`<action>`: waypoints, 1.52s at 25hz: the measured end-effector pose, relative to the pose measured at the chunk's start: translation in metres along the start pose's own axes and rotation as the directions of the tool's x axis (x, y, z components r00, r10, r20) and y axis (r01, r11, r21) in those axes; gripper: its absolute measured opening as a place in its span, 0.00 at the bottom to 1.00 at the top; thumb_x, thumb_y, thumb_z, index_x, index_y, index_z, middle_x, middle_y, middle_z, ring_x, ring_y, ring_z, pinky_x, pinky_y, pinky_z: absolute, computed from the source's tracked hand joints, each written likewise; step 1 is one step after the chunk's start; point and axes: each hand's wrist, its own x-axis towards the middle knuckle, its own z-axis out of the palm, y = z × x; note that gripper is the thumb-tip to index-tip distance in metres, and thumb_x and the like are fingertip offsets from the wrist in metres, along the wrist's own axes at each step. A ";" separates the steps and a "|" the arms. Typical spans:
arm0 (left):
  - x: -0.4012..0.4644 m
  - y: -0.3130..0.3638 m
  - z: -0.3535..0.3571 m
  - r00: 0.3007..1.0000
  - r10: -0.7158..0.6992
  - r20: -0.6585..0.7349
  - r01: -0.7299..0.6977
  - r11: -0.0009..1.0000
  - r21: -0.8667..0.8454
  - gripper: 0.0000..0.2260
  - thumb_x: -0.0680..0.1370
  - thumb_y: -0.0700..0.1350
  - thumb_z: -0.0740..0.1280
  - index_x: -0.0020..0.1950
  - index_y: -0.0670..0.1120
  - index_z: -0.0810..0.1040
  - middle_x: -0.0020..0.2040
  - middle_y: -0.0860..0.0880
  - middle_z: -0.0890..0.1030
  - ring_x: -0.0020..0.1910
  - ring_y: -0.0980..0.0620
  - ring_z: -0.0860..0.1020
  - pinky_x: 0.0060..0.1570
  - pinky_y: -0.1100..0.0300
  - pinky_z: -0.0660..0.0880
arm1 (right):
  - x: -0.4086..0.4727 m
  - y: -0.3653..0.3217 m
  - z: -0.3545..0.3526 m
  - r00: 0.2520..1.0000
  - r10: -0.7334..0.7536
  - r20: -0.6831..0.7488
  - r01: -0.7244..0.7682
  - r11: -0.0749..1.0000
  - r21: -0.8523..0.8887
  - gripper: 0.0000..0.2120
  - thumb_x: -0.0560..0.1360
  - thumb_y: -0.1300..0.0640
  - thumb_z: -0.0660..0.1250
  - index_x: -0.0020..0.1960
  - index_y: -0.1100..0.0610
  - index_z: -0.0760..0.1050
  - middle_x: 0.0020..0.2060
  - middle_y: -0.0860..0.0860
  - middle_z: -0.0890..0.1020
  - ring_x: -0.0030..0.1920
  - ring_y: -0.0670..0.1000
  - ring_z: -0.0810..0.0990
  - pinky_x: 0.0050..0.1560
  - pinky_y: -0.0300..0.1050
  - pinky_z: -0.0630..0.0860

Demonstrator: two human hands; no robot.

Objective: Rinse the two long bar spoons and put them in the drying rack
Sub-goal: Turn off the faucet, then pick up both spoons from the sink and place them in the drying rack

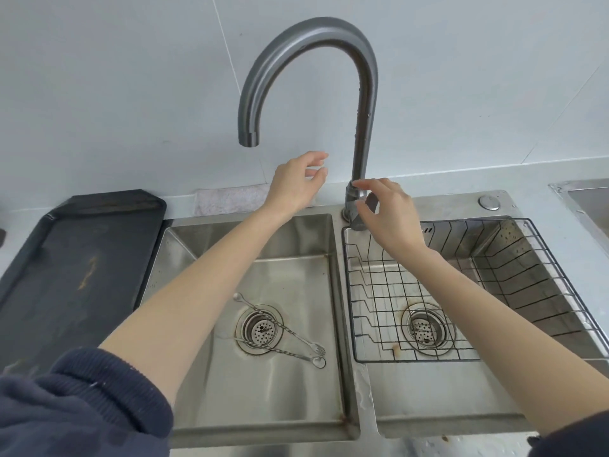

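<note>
While spoons point(280, 334) lie diagonal (bowls near-right), right hand point(387, 214) at tap point(357, 206).

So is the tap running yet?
Off: no water falls from the faucet spout. The right hand is at its handle.

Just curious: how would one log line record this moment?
right hand fingers at grey faucet lever | left hand open | two twisted metal bar spoons in left basin
</note>
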 end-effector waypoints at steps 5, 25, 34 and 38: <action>-0.033 -0.041 -0.018 0.997 -0.078 0.003 0.078 0.996 0.050 0.13 0.78 0.43 0.60 0.62 0.45 0.75 0.60 0.47 0.79 0.56 0.51 0.78 0.48 0.71 0.66 | -0.027 -0.021 0.030 0.982 -0.019 0.189 0.021 1.000 -0.011 0.16 0.76 0.60 0.62 0.63 0.56 0.73 0.59 0.54 0.79 0.59 0.56 0.76 0.59 0.49 0.71; -0.088 -0.203 -0.011 0.892 -0.371 0.259 0.335 0.926 0.172 0.13 0.76 0.39 0.61 0.60 0.41 0.76 0.58 0.43 0.80 0.55 0.46 0.78 0.45 0.72 0.64 | -0.089 -0.011 0.161 0.739 0.280 0.613 -0.179 0.958 -0.223 0.14 0.77 0.59 0.59 0.62 0.56 0.73 0.58 0.54 0.79 0.58 0.56 0.77 0.57 0.51 0.75; -0.113 -0.251 0.026 0.781 -0.495 0.381 0.451 0.869 0.206 0.12 0.76 0.42 0.63 0.59 0.44 0.77 0.57 0.44 0.81 0.55 0.46 0.79 0.58 0.60 0.71 | -0.098 0.009 0.196 0.632 0.385 0.673 -0.196 0.919 -0.342 0.15 0.77 0.60 0.58 0.62 0.57 0.73 0.59 0.56 0.78 0.59 0.58 0.76 0.57 0.48 0.73; -0.119 -0.268 0.037 0.756 -0.491 0.432 0.409 0.871 0.273 0.13 0.75 0.41 0.63 0.59 0.44 0.77 0.57 0.44 0.80 0.53 0.45 0.78 0.56 0.56 0.73 | -0.102 0.019 0.212 0.605 0.433 0.668 -0.200 0.895 -0.399 0.15 0.77 0.59 0.57 0.61 0.56 0.74 0.59 0.56 0.78 0.60 0.59 0.76 0.56 0.49 0.73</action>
